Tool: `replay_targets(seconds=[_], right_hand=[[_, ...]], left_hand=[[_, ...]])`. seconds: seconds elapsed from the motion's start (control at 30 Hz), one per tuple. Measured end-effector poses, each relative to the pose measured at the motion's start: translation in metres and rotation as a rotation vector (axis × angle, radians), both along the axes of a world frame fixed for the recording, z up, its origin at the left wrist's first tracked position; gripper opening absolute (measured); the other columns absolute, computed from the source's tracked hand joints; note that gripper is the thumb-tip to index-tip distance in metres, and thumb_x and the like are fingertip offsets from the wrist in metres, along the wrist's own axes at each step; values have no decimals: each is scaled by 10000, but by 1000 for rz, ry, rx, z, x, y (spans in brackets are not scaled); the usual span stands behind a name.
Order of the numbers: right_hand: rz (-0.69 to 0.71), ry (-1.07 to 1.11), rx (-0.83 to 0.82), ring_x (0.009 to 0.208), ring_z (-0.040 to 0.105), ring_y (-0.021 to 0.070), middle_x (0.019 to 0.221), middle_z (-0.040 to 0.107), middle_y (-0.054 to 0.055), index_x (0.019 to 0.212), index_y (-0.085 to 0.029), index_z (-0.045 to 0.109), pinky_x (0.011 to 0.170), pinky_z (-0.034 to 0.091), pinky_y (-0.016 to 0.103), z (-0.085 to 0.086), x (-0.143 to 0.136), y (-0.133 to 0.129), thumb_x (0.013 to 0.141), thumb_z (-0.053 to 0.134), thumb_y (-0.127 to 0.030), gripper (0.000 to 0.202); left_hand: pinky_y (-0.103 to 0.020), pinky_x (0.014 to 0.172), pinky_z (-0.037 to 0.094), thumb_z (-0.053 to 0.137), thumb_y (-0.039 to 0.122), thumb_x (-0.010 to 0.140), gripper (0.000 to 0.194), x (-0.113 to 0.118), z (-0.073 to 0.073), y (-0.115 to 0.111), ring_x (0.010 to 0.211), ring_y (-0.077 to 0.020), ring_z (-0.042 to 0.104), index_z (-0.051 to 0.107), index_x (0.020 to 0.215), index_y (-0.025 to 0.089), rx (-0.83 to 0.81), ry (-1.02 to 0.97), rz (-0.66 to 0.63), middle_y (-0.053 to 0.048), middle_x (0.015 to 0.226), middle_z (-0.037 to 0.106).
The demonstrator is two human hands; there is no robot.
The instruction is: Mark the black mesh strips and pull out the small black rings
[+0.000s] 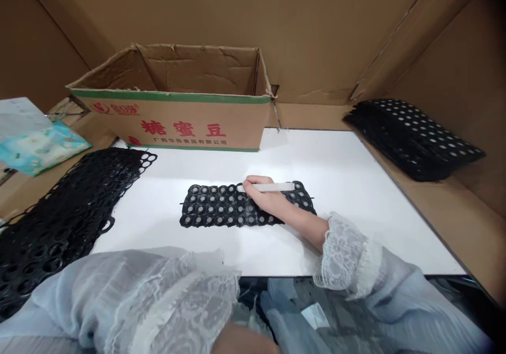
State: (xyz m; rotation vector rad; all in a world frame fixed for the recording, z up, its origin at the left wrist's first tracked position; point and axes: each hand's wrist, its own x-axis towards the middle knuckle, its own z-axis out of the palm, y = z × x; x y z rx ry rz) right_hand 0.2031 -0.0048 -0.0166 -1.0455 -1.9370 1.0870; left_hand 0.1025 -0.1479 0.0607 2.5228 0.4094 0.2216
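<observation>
My right hand (261, 189) is closed around a slim white stick (279, 187). The stick lies roughly level over the upper row of a black sheet of round cells (221, 208), whose cells hold pale grey discs. My hand and wrist hide part of the sheet's right half. At the bottom edge, below the lace cuff, my left hand (247, 339) shows only as a blurred patch over my lap; its fingers are out of sight.
An open cardboard box (169, 119) stands at the back of the white tabletop (356, 227). To the left lies a heap of black ring-patterned sheets (67, 212), with a tissue pack (43, 146) behind it. A stack of black dotted sheets (411, 138) rests at the right. Cardboard walls surround the table.
</observation>
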Motion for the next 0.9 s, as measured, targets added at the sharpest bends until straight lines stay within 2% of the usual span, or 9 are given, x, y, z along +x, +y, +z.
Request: replay_targets(seconds=[0.1, 0.17, 0.23, 0.27, 0.3, 0.4, 0.47, 0.73, 0.9], right_hand=[[-21, 10, 12, 548, 347, 96, 547, 323, -38, 550, -188, 308, 528, 270, 243, 1, 0, 0, 804, 360, -321, 291], [-16, -5, 32, 572, 367, 103, 561, 342, -33, 557, -189, 314, 544, 285, 244, 1, 0, 1, 806, 366, -317, 285], [-11, -19, 75, 609, 395, 111, 587, 375, -23, 558, -188, 331, 577, 309, 247, 1, -1, 1, 804, 378, -300, 274], [-16, -18, 97, 630, 409, 115, 605, 392, -17, 563, -187, 345, 596, 320, 249, 1, -1, 1, 805, 380, -292, 266], [-24, -14, 114, 646, 419, 118, 620, 406, -12, 570, -186, 361, 612, 328, 252, 1, -1, 1, 808, 378, -287, 259], [-43, 9, 126, 652, 422, 120, 639, 414, -9, 599, -187, 386, 626, 340, 255, 2, 0, 1, 829, 358, -298, 257], [-51, 17, 137, 651, 420, 120, 644, 412, -9, 608, -188, 392, 630, 344, 256, 2, 0, 1, 835, 354, -300, 257], [-12, -48, 137, 675, 445, 125, 648, 442, 3, 601, -179, 418, 656, 356, 267, 4, 0, -1, 832, 373, -256, 247], [19, -34, 177, 689, 455, 125, 659, 465, 14, 601, -177, 421, 674, 369, 268, 4, 0, -1, 834, 377, -236, 245]], left_hand=[[-282, 630, 491, 404, 330, 860, 198, -13, 2, 31, 781, -146, 571, 590, 845, 260, -10, -41, 84, -29, 873, 586], [-300, 629, 475, 308, 285, 883, 296, -28, -6, 62, 669, -149, 558, 568, 766, 206, 0, -75, 251, -34, 723, 584], [-317, 679, 458, 269, 244, 880, 292, -44, -24, 92, 696, -161, 549, 538, 793, 172, 69, -185, 803, -40, 724, 582], [-342, 763, 442, 281, 215, 864, 251, -52, -35, 104, 810, -180, 548, 526, 877, 163, 104, -199, 956, -56, 833, 592], [-365, 831, 417, 291, 175, 839, 241, -59, -46, 114, 911, -195, 528, 508, 941, 153, 130, -210, 1051, -72, 928, 586], [-401, 921, 365, 321, 96, 754, 349, -71, -74, 128, 1007, -202, 494, 449, 1076, 141, 63, -135, 1044, -79, 1020, 570], [-412, 937, 352, 342, 72, 700, 413, -73, -81, 129, 1015, -206, 492, 450, 1092, 148, 2, -105, 982, -72, 1033, 568], [-362, 949, 361, 340, 39, 579, 497, -86, -71, 143, 1014, -179, 515, 504, 1032, 160, -500, -290, 678, -49, 1035, 577], [-351, 889, 381, 372, 72, 616, 453, -96, -75, 148, 988, -197, 523, 515, 1037, 159, -732, -392, 653, -52, 1029, 588]])
